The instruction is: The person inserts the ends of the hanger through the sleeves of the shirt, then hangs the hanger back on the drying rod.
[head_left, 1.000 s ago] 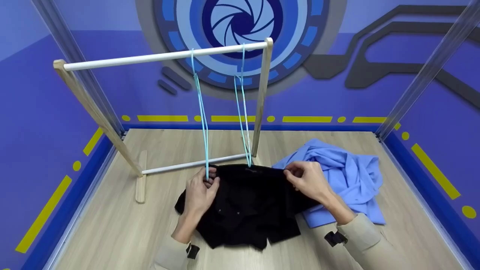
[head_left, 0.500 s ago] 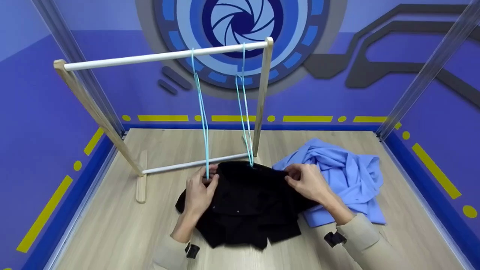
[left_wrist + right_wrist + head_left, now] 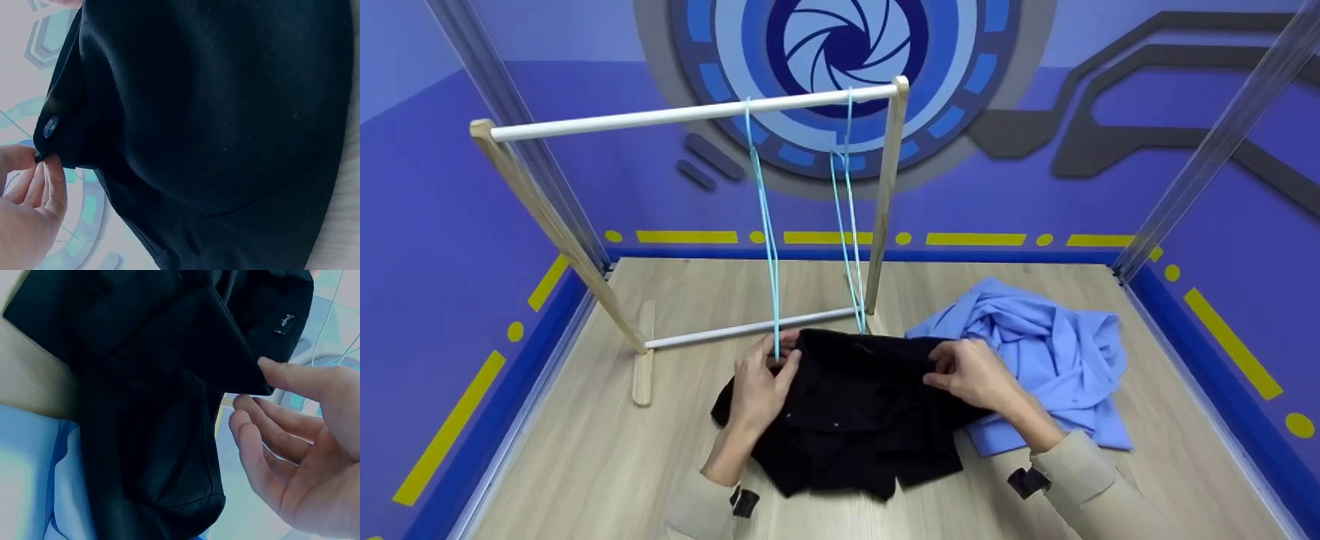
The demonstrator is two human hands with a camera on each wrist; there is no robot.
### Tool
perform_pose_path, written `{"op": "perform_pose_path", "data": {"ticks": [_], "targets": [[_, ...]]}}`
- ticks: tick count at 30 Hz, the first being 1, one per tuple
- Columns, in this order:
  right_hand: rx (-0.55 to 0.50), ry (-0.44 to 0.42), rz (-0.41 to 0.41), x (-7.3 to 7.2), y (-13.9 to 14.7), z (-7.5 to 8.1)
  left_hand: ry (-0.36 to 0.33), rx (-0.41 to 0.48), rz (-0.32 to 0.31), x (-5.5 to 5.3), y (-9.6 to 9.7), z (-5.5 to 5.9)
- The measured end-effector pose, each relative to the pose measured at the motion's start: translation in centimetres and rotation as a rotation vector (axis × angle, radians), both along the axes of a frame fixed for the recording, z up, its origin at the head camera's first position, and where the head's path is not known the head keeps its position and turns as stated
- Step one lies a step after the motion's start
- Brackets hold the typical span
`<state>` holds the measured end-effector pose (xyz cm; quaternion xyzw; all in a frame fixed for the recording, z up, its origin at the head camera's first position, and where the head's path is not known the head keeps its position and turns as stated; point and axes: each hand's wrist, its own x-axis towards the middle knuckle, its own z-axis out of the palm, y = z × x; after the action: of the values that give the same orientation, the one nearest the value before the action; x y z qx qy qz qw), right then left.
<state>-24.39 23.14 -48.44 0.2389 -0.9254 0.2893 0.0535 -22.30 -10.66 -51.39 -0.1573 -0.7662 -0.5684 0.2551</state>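
A black shirt [image 3: 870, 450] lies bunched on the table, its upper part lifted. At its left edge my left hand [image 3: 759, 382] pinches the cloth between thumb and fingers; in the left wrist view a button [image 3: 51, 127] shows just beside the pinch. My right hand [image 3: 975, 375] holds a folded corner of the shirt with the thumb in front, and the other fingers are spread below it in the right wrist view. A small label [image 3: 283, 325] shows inside the neck. One turquoise hanger [image 3: 771, 255] hangs right by my left fingertips.
A rack with a white rail [image 3: 660, 116] stands behind the shirt. The second turquoise hanger [image 3: 851, 240] hangs from it, its lower end close to the shirt's top edge. A crumpled blue shirt [image 3: 1057, 352] lies to the right, partly behind my right hand.
My right fingertips have shifted slightly toward me and to the left, folding that side of the black shirt's edge over. My left hand stays nearly still.
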Motion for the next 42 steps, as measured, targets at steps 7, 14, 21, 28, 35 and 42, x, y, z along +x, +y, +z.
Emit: {"op": "perform_pose_path", "data": {"ticks": [7, 14, 21, 28, 35, 42], "targets": [[0.001, 0.012, -0.001, 0.0, -0.1, -0.1, 0.017, -0.046, 0.009, 0.0, -0.1, 0.0], [-0.058, 0.090, 0.017, -0.1, 0.3, 0.3, 0.031, -0.076, 0.033, -0.1, -0.3, -0.1], [-0.113, 0.099, 0.000, -0.3, 0.4, 0.5, -0.002, -0.096, 0.058, -0.1, -0.3, -0.2], [-0.156, 0.102, -0.049, -0.2, 0.3, 0.9, -0.026, -0.082, 0.062, -0.1, -0.5, 0.0], [-0.174, 0.096, -0.060, 0.0, 0.2, 1.2, -0.026, -0.035, 0.164, -0.4, -1.2, 0.6], [-0.180, 0.084, -0.052, 0.0, 0.4, 1.0, -0.086, 0.115, 0.235, -0.1, -2.0, 2.5]]}}
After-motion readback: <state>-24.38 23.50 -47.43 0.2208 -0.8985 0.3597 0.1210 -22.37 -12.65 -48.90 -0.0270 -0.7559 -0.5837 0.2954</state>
